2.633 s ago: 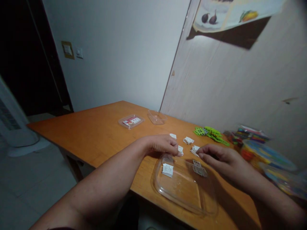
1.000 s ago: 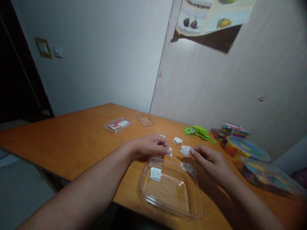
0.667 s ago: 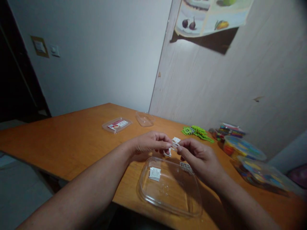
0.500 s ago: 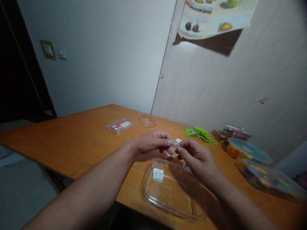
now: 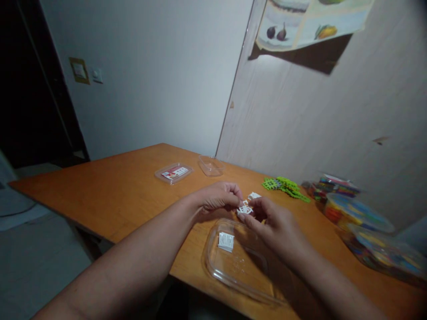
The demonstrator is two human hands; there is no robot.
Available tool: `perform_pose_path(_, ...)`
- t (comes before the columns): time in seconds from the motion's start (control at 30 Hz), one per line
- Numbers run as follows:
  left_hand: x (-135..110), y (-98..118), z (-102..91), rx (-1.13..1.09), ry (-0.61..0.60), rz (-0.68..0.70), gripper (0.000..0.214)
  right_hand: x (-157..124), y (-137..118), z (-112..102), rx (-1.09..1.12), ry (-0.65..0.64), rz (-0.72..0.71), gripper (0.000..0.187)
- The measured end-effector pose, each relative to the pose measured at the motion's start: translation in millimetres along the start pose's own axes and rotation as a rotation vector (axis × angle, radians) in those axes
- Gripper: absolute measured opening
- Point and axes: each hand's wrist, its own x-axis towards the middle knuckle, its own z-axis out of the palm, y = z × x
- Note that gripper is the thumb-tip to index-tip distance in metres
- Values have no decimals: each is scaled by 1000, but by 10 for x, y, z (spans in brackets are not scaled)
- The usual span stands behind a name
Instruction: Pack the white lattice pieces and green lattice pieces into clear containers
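Observation:
Between my two hands, above the table, is a small white openwork piece (image 5: 245, 209), which looks like plastic. My left hand (image 5: 218, 198) pinches its left side with thumb and fingertips. From the right, my right hand (image 5: 271, 218) grips it between thumb and forefinger. Just behind my right fingers lies another white piece (image 5: 254, 195), partly covered by them. Below my hands sits a clear plastic tray (image 5: 213, 269), its right part hidden by my right hand and forearm. A white block-like piece with fine raised marks (image 5: 226, 241) lies in the tray.
On the orange-brown table (image 5: 110, 186) are a clear labelled lid (image 5: 173, 173) and a small clear tub (image 5: 211, 166). Green and grey toothed pieces (image 5: 285, 186) lie near the wall. Tubs of colourful pieces (image 5: 358, 212) and a stack of packs (image 5: 336, 186) stand at the right.
The white openwork piece has been turned between my fingers, and my right thumb has shifted lower and left. The whole view has swung slightly left.

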Motion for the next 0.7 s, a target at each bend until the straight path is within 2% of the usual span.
perform_pose_path(0.17, 5, -4, 0, 22, -27, 24, 25, -3, -44, -41, -264, 39, 1, 26)
perform_pose_path(0.33, -1, 0, 2, 5, -68, 39, 26, -26, -78, -111, -286, 10, -34, 22)
perform_pose_path(0.4, 3, 17, -12, -1, -39, 45, 26, -58, -109, -134, -257, -56, -89, 19)
perform_pose_path(0.57, 37, 48, -63, 28, 123, 83, 29, -165, -270, -126, -245, -298, -202, 10)
perform_pose_path(0.7, 48, 30, -71, 64, 137, 88, 27, -194, -352, -72, -309, -393, -254, 14)
